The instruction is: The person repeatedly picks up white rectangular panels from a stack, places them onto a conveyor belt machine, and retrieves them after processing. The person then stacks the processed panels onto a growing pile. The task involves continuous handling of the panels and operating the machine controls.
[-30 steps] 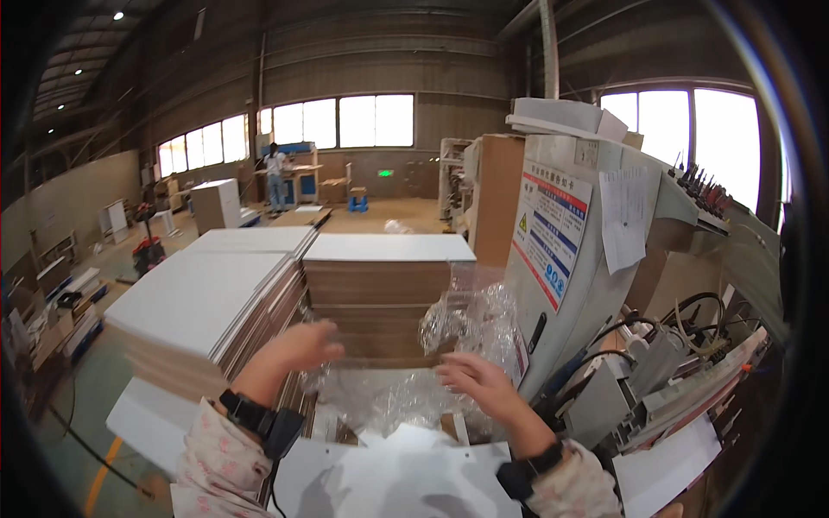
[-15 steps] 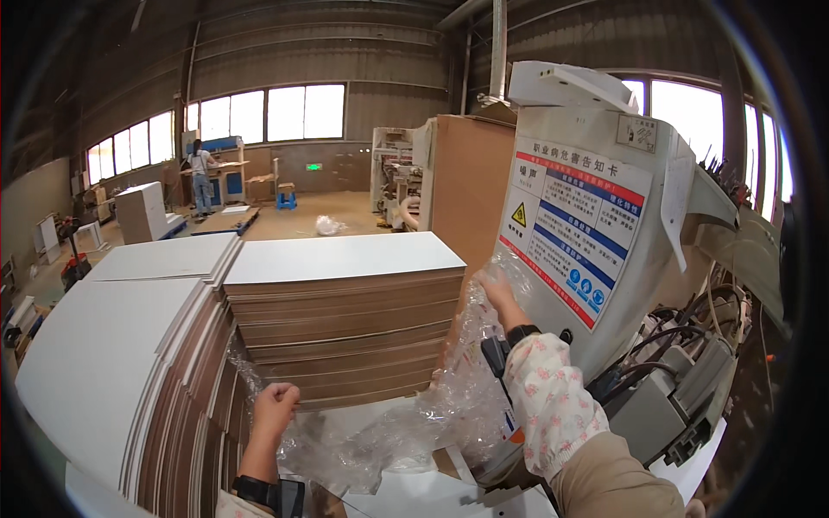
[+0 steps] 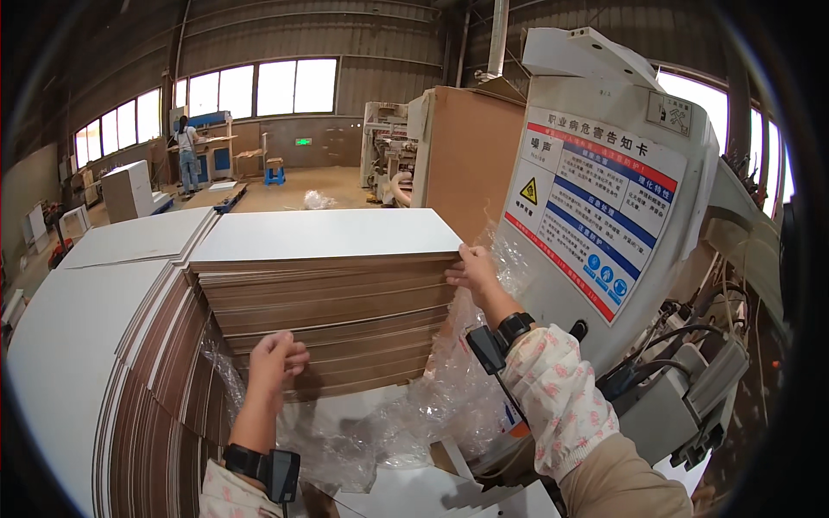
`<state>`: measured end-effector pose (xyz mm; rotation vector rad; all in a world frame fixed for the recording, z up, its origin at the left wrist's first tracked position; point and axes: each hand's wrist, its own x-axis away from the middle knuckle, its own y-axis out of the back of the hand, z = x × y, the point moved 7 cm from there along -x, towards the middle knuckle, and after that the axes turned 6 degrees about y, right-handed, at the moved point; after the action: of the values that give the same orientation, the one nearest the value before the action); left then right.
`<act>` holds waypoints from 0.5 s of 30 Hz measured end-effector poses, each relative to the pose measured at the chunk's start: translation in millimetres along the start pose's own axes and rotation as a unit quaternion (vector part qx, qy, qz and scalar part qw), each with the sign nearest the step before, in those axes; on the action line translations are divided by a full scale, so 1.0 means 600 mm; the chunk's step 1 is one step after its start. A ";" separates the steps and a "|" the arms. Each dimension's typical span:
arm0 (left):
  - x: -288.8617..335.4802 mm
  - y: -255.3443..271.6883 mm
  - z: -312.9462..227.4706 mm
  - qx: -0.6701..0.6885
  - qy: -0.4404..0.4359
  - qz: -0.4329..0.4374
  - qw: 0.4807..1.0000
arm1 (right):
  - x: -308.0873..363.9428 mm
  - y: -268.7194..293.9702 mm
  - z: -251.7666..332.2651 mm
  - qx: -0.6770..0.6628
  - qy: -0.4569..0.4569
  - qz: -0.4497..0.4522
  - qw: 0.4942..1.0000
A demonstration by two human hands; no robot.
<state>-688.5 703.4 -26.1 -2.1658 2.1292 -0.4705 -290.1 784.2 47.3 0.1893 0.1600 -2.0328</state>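
A stack of white-faced boards (image 3: 324, 235) with brown edges stands in front of me. My right hand (image 3: 477, 273) is at its near right corner, thumb by the top face and fingers against the edges, closed on the top board's corner. Lower and to the left, my left hand (image 3: 275, 363) is raised before the stack's front side, fingers loosely bent and nothing visible in them. Crumpled clear plastic film (image 3: 363, 436) lies around the foot of the stack and rises along its right side, below and behind my right hand.
Another tall stack of white boards (image 3: 86, 302) adjoins on the left. A grey machine cabinet (image 3: 553, 91) with a notice panel stands close on the right, cables and grey machine parts (image 3: 682, 384) below it. Far off, a person (image 3: 187, 155) stands at a blue machine near a blue stool (image 3: 274, 173).
My right hand has left the plastic film and moved left to the top board's corner. My left hand has risen and its fingers have loosened. The view has shifted slightly.
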 end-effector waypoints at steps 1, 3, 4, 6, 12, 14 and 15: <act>0.001 -0.006 -0.010 0.013 0.005 -0.008 1.000 | 0.007 -0.008 0.005 -0.029 -0.002 0.004 1.000; -0.013 -0.008 -0.020 0.062 0.007 0.011 0.998 | 0.019 -0.018 0.018 -0.094 -0.002 0.013 0.996; -0.021 -0.009 -0.020 0.086 0.008 0.021 0.996 | 0.019 -0.015 0.016 -0.101 -0.003 -0.002 0.995; -0.028 -0.017 -0.017 0.124 0.022 0.044 0.991 | 0.016 -0.009 0.010 -0.118 -0.002 -0.032 0.992; -0.020 -0.034 -0.027 0.236 0.065 0.056 0.968 | 0.112 0.017 -0.021 -0.323 -0.066 -0.034 0.944; -0.027 -0.072 -0.037 0.267 0.058 0.097 0.957 | 0.146 0.056 -0.001 -0.318 -0.114 0.050 0.940; -0.028 -0.088 -0.048 0.286 0.057 0.099 0.951 | 0.173 0.058 0.023 -0.285 -0.090 0.080 0.951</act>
<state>-644.8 726.7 12.3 -1.6213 1.9085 -1.0573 -306.2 675.4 38.8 -0.3355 0.5859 -1.7527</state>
